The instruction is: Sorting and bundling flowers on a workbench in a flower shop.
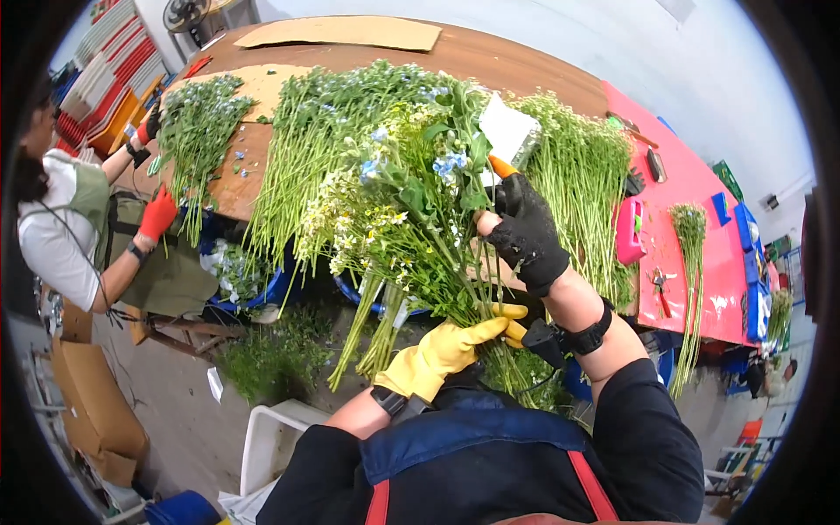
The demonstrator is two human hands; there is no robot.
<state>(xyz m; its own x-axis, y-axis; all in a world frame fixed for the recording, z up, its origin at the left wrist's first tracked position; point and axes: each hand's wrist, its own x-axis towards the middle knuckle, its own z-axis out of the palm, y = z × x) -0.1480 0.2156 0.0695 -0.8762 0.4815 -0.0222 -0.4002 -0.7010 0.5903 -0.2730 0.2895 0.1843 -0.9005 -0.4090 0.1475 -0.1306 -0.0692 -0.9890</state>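
My left hand (446, 350), in a yellow rubber glove, is closed around the lower stems of a bunch of flowers (420, 254) in front of my chest. The bunch mixes small white daisy-like blooms, green foliage and pale blue flowers. Higher up, my right hand (529, 236), in a black glove with bare thumb and an orange-covered fingertip, closes on a leafy blue-flowered stem (451, 164) at the bunch's right side. Its fingertips are partly hidden by leaves. Behind lie heaps of blue-flowered stems (324, 105) and white-flowered stems (573, 149) on the brown table (516, 66).
A co-worker (70, 210) with red gloves handles another heap of blue flowers (201, 109) at the left. Blue tubs (236, 302) stand below the table edge. A pink surface (700, 254) at the right bears a small bunch (689, 236) and tools. A white crate (267, 442) sits low left.
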